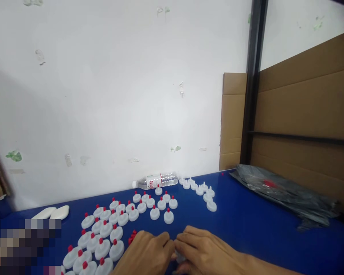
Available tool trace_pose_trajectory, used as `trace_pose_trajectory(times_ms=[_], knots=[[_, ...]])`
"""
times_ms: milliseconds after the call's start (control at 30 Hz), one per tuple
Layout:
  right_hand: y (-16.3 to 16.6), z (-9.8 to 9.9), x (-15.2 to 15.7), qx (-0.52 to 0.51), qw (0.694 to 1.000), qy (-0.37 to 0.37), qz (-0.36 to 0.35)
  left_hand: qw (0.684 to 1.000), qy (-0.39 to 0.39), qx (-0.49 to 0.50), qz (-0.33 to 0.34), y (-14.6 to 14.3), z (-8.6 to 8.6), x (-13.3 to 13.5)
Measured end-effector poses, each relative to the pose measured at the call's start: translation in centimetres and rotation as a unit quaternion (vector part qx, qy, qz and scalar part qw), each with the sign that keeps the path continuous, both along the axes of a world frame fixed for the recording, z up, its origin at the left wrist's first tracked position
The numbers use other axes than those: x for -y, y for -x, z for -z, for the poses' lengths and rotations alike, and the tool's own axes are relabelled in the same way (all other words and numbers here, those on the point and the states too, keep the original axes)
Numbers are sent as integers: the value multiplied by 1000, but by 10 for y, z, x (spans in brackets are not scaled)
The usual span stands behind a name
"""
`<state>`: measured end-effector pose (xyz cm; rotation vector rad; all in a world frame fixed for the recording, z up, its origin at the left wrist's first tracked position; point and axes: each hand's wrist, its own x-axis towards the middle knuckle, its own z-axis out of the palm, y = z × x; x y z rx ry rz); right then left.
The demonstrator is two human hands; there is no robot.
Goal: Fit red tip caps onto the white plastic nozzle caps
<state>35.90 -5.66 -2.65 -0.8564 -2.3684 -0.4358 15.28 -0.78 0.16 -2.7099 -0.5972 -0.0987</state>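
At the front edge of the view my left hand [150, 252] and my right hand [199, 248] meet with fingers curled. My right hand grips a translucent white nozzle cap [180, 257], mostly covered by its fingers. The fingertips of my left hand are pressed together against it; what they hold, if anything, is hidden. Beside my left hand lies a small pile of loose red tips [132, 236]. Many white nozzle caps with red tips [102, 249] stand upright to the left and ahead. Farther right are several white nozzle caps without red tips [208, 197].
A clear plastic bottle [162, 180] lies by the wall. Grey plastic bags [281, 194] lie on the blue table [246, 225] at right, near cardboard [304, 107] and a black post [252, 80]. Two white oval objects [59, 213] lie at left, beside a pixelated patch.
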Motion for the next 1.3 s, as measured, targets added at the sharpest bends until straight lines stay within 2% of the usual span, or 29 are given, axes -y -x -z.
trace_pose_trajectory(times_ms=[100, 167, 300, 367, 433, 533, 667, 800, 967, 1133, 1300], knots=[[1, 6, -3, -7, 1000, -5, -13, 1000, 19, 19, 9, 1, 6, -2], [1, 0, -1, -22, 999, 32, -21, 998, 33, 45, 14, 2, 3, 1], [-2, -23, 2, -50, 985, 166, -5, 995, 58, 83, -2, 7, -16, 5], [-7, -31, 0, -84, 976, 202, 25, 991, 74, 107, -20, 12, -27, -1], [-15, -34, -6, -122, 965, 221, 72, 987, 79, 127, -55, 20, -37, -12], [-28, -32, -17, -165, 943, 252, 140, 986, 49, 94, -127, 34, -47, -33], [-36, -28, -27, -183, 927, 279, 173, 975, 67, 63, -202, 50, -48, -51], [-34, -25, -29, -185, 923, 273, 196, 970, 88, 56, -220, 57, -43, -57], [-36, -21, -32, -151, 934, 217, 242, 966, 98, 55, -232, 57, -41, -58], [-37, -28, -31, -109, 937, 154, 295, 965, 126, 64, -220, 53, -41, -53], [-30, -31, -25, -59, 937, 177, 295, 962, 141, 71, -222, 51, -37, -49]])
